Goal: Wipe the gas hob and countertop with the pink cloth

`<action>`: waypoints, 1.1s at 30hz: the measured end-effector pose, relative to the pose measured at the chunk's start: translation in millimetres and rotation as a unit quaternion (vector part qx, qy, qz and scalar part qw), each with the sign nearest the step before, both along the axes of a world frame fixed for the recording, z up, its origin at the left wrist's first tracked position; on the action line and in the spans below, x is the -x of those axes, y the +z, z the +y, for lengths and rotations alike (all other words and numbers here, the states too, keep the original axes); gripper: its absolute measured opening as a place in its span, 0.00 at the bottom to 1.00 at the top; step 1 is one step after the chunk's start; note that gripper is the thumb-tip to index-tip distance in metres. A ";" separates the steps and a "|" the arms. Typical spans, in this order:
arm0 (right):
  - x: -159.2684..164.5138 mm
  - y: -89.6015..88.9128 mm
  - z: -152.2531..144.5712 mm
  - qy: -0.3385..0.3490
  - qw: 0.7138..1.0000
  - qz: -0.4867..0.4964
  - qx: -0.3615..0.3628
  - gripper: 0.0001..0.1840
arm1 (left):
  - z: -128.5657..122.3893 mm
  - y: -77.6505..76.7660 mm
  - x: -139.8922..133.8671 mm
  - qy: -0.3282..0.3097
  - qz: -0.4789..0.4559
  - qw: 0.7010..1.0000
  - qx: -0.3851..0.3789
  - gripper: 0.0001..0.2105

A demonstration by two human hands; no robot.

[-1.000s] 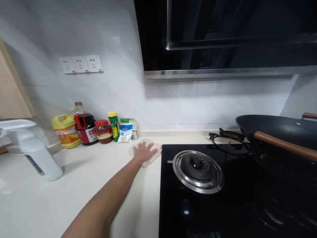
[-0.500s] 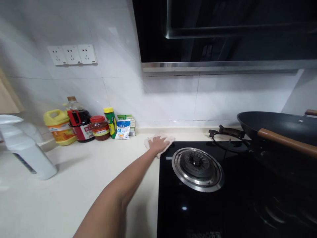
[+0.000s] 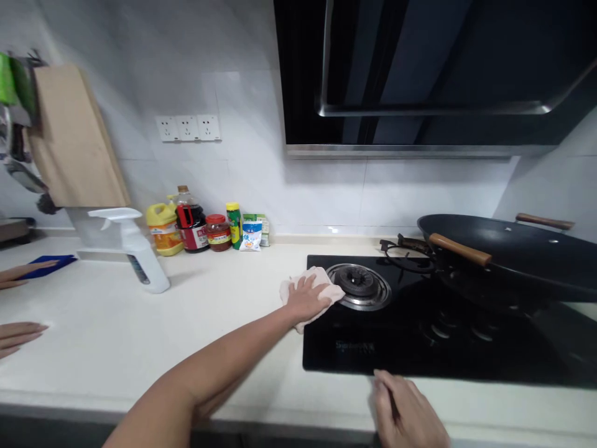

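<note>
My left hand [image 3: 305, 298] lies flat on a pinkish cloth [image 3: 321, 283] and presses it down. The cloth straddles the left edge of the black glass stove [image 3: 420, 348], beside the left burner [image 3: 359, 285]. My arm reaches in from the lower left across the white counter [image 3: 224, 311]. My right hand [image 3: 405, 410] rests on the counter's front strip just below the stove, fingers loosely apart, holding nothing.
A white spray bottle [image 3: 135, 249] stands on the counter at left. Oil, sauce and seasoning containers [image 3: 205, 224] line the wall. A black wok [image 3: 508, 255] sits on the right burner. Another person's hands [image 3: 18, 333] and a blue cloth [image 3: 46, 264] are at far left.
My left hand has slid the cloth right and toward me, from the counter by the wall onto the stove's left edge. The view has pulled back, and my right hand now shows.
</note>
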State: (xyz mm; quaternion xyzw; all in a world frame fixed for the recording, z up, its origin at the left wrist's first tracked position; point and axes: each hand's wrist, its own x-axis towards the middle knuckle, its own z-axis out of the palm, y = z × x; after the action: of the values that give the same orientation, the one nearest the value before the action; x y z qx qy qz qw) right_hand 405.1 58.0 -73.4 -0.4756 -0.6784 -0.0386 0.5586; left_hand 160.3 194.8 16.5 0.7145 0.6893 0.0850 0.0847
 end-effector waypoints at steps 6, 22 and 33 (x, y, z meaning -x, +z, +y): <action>3.8 7.6 2.4 0.012 0.999 -0.023 -0.033 0.12 | -78.9 2.8 -23.8 -0.022 -0.001 1.000 0.003 0.31; -7.6 63.4 -6.6 0.178 0.981 0.061 0.047 0.18 | -164.1 2.2 -78.4 -0.256 -0.063 0.962 -0.071 0.40; 70.6 85.7 -8.9 0.261 0.847 -0.353 0.301 0.51 | -187.0 -21.5 87.2 -0.004 -0.184 0.963 -0.199 0.27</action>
State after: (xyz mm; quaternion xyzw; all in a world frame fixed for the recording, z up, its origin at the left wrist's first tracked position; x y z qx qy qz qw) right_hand 334.5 49.1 12.3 -0.3805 -0.9070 0.1496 0.1007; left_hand 73.1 7.8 -5.0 0.6919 0.6278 0.3502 0.0666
